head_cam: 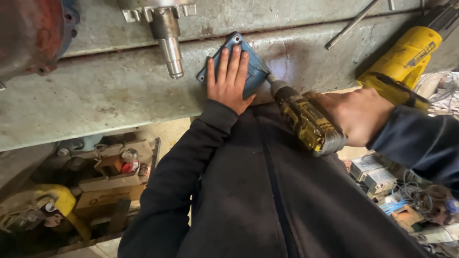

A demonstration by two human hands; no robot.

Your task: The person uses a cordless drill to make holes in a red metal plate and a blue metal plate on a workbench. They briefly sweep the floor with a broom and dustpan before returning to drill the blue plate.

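My left hand (228,79) lies flat, fingers spread, on a square blue metal cover plate (253,64) that rests on a worn grey metal workbench (105,91). My right hand (356,117) grips a yellow-and-black cordless drill (308,122). The drill's tip touches the plate's right corner near my left fingers. Screw holes show at the plate's top corner.
A steel shaft on a flanged motor (167,36) juts out just left of the plate. A rusty round housing (31,36) sits at the far left. A second yellow power tool (406,57) and a thin metal rod (351,24) lie at the right. Cluttered boxes and parts fill the floor below.
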